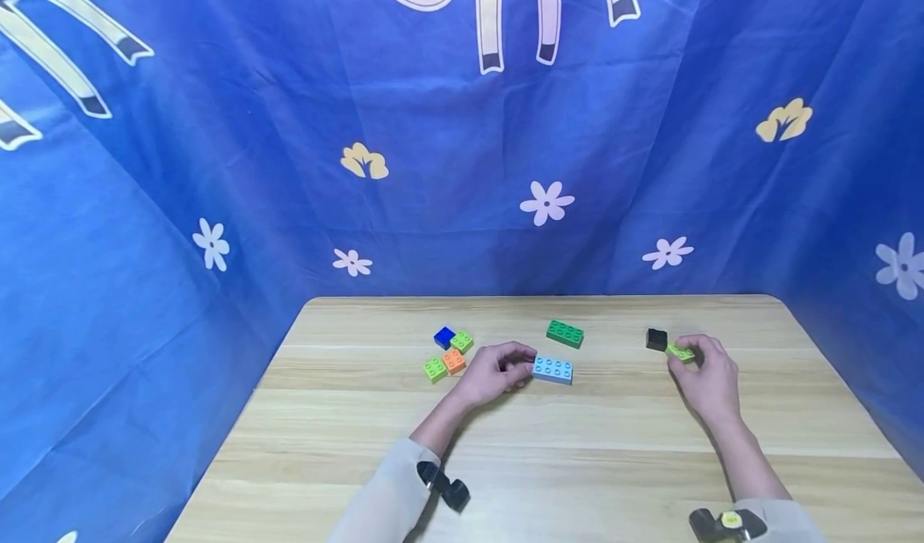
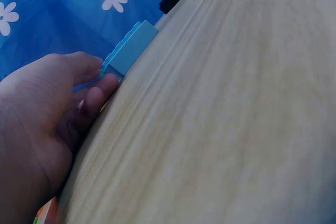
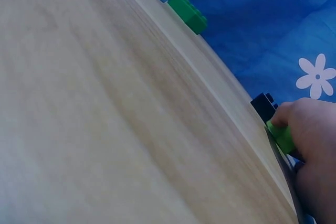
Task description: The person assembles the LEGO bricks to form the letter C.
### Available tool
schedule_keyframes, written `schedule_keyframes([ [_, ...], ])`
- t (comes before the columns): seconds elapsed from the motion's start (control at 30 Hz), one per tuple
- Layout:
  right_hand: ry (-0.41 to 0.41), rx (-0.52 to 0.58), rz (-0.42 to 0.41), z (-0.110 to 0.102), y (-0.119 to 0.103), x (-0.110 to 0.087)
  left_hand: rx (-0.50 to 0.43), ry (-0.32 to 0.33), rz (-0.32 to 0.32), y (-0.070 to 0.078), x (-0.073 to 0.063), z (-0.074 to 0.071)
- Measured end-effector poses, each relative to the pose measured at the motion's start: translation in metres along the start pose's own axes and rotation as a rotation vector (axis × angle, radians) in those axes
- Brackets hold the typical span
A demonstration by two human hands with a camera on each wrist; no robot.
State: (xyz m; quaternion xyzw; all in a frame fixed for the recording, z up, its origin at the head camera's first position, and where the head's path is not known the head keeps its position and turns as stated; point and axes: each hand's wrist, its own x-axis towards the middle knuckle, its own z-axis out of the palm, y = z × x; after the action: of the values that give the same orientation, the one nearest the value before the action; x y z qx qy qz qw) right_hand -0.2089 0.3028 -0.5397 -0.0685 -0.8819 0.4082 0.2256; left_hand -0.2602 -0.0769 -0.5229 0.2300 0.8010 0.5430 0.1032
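My left hand (image 1: 489, 378) pinches the 9 o'clock end of the light blue brick (image 1: 554, 370) on the table (image 1: 577, 439); a dark green brick (image 1: 565, 334) lies between its 12 and 1 o'clock. Over at 3 o'clock my right hand (image 1: 711, 381) is clamped on a lime brick (image 1: 680, 354), a black brick (image 1: 656, 339) just beside it at 10 o'clock. At my left hand's 10 o'clock lie a dark blue brick (image 1: 443, 337), an orange brick (image 1: 454, 361) and two lime-green blocks (image 1: 435, 369)

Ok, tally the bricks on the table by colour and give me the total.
Lime green bricks: 3
Light blue brick: 1
Dark green brick: 1
Dark blue brick: 1
Orange brick: 1
Black brick: 1
Total in view: 8
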Motion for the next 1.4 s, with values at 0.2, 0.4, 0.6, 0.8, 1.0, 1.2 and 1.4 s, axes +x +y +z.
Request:
schedule_keyframes([
  [0.2,-0.018,0.048,0.004,0.001,-0.002,0.0,0.011,-0.002,0.002,0.002,0.0,0.0],
  [0.4,-0.009,0.092,-0.064,0.004,-0.002,0.0,0.007,-0.003,0.002,0.001,0.0,0.0],
  [0.6,-0.022,0.177,-0.127,0.005,-0.004,-0.003,-0.007,-0.012,0.003,-0.001,0.0,0.0],
  [0.8,-0.07,0.263,-0.223,0.008,-0.007,-0.006,0.012,-0.016,0.022,-0.002,0.001,-0.001],
  [1.0,-0.104,0.314,-0.272,0.012,-0.011,-0.009,0.026,-0.024,0.023,-0.001,-0.001,-0.002],
  [1.2,-0.17,0.339,-0.297,0.023,-0.023,-0.015,0.022,-0.015,0.023,-0.001,-0.002,-0.002],
  [1.4,-0.244,0.387,-0.293,0.039,-0.042,-0.026,0.027,-0.015,0.025,0.0,-0.001,-0.002],
])
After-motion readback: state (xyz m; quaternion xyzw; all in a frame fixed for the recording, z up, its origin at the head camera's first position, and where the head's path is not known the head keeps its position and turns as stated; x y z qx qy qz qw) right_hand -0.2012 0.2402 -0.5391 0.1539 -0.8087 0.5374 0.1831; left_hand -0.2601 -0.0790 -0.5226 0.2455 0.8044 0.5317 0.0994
